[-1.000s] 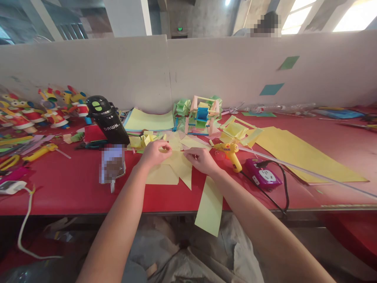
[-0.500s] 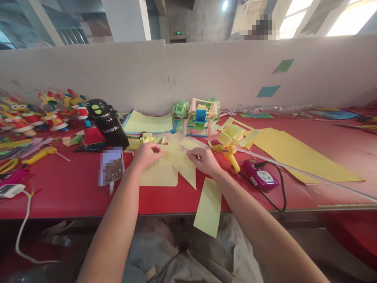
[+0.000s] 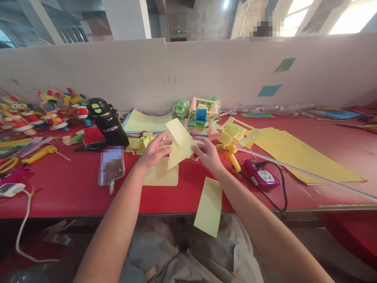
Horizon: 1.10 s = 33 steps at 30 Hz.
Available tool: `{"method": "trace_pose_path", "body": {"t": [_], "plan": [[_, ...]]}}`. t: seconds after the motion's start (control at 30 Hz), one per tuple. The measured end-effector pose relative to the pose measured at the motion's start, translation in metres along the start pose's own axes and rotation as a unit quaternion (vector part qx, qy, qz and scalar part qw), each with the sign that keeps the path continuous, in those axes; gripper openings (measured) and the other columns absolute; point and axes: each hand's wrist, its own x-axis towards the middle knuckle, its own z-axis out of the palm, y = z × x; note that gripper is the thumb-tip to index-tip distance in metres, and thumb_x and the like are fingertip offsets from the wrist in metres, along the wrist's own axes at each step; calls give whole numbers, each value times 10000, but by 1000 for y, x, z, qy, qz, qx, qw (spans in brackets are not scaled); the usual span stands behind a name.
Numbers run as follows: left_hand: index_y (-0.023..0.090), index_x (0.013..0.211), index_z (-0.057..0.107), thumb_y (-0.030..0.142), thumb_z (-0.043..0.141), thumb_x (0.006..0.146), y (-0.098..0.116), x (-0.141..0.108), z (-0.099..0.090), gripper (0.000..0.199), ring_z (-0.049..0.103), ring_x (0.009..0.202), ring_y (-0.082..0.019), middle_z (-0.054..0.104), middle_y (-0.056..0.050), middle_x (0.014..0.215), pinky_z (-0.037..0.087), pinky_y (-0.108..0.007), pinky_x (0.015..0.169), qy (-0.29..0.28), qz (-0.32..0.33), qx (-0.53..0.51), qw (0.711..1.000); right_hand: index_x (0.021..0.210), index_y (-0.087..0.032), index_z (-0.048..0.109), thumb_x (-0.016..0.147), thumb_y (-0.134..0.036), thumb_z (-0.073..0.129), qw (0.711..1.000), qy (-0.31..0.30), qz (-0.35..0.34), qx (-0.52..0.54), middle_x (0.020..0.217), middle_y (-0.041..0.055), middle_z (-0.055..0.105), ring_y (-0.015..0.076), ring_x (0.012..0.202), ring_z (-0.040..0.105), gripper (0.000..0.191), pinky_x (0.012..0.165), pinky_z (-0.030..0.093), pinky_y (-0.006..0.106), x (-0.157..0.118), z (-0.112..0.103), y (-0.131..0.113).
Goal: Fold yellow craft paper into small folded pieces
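Pale yellow paper pieces (image 3: 183, 143) are lifted off the table, overlapping at angles. My right hand (image 3: 207, 155) pinches their right side between thumb and fingers. At their left, my left hand (image 3: 155, 151) has its fingers apart, close to the paper's edge; whether it touches is unclear. Beneath them a yellow sheet (image 3: 160, 175) lies flat on the red table (image 3: 165, 200). Another yellow sheet (image 3: 208, 206) hangs partly over the front edge. Folded yellow paper (image 3: 144, 141) sits behind my left hand.
A yellow glue gun (image 3: 231, 157) and purple power socket (image 3: 261, 175) with a black cord lie to the right. A black bottle (image 3: 106, 124) and phone (image 3: 112, 167) stand left. Paper-and-stick models (image 3: 202, 116) are at the back, before a white partition (image 3: 118, 74).
The yellow paper pieces have been raised from the table and turned, held by my right hand. My left hand's fingers have spread.
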Motion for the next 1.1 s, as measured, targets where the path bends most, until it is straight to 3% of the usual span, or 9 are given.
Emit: {"method": "trace_pose_path", "body": {"t": [0.2, 0.37, 0.47, 0.53, 0.67, 0.8, 0.9, 0.97, 1.1], "plan": [[242, 1485, 404, 193, 601, 776, -1, 1, 12, 737, 665, 1030, -215, 619, -128, 1318, 558, -341, 854, -12, 40, 48, 998, 1198, -242, 484, 771, -461, 691, 995, -57, 55, 60, 811, -27, 612, 137, 598, 641, 523, 625, 570, 325, -2, 3, 0], [276, 1480, 436, 91, 477, 703, 9, -5, 14, 800, 681, 788, -187, 697, -66, 1194, 565, -327, 714, -61, -6, 154, 986, 1130, -181, 616, 841, -560, 617, 994, -58, 35, -84, 963, 59, 644, 150, 733, 622, 477, 645, 526, 299, -4, 9, -1], [231, 1445, 493, 84, 486, 678, 9, -7, 17, 782, 668, 986, -234, 609, -79, 1369, 556, -337, 825, -85, 36, 204, 975, 1058, -175, 667, 833, -612, 611, 988, -38, -5, -147, 1090, 92, 644, 167, 847, 605, 494, 696, 507, 287, -5, 11, 0], [236, 1445, 491, 79, 497, 680, 7, -7, 21, 781, 616, 1145, -261, 521, -66, 1472, 538, -343, 905, -113, 62, 223, 966, 997, -174, 677, 823, -636, 612, 987, -35, -9, -158, 1036, 81, 646, 160, 814, 591, 498, 668, 487, 273, -5, 12, -2], [301, 1540, 308, 63, 488, 709, 3, -9, 29, 884, 540, 1287, -258, 384, -51, 1573, 532, -324, 932, -147, 56, 220, 963, 829, -164, 642, 810, -656, 612, 987, -65, 22, -143, 758, 13, 594, 115, 621, 515, 494, 533, 399, 240, -6, 14, -6], [300, 1582, 130, 67, 506, 718, -1, -9, 26, 971, 417, 1411, -246, 365, -95, 1578, 497, -314, 991, -125, 44, 190, 973, 888, -165, 653, 795, -613, 644, 990, -100, 60, -78, 757, 28, 639, 167, 680, 591, 457, 553, 445, 257, -4, 12, -5], [297, 1571, 186, 86, 510, 727, -4, -7, 13, 929, 562, 1269, -242, 539, -116, 1434, 537, -320, 911, -98, 39, 178, 978, 815, -162, 652, 824, -550, 615, 995, -28, 76, -58, 716, 44, 652, 209, 718, 629, 390, 603, 500, 306, -1, 5, -1], [305, 1558, 242, 111, 513, 744, -5, -7, 2, 879, 679, 1013, -220, 655, -101, 1270, 561, -309, 786, -91, 37, 184, 978, 815, -167, 655, 836, -473, 614, 995, 8, 87, -45, 719, 57, 667, 224, 738, 647, 309, 636, 529, 331, 1, 1, 2], [261, 1461, 458, 178, 565, 753, -8, -7, -12, 720, 660, 753, -189, 714, -70, 1046, 530, -302, 677, -54, 8, 299, 953, 936, -182, 630, 771, -251, 660, 993, -7, 114, 10, 864, 63, 713, 210, 787, 683, 182, 699, 576, 346, 2, 0, 7]]}}
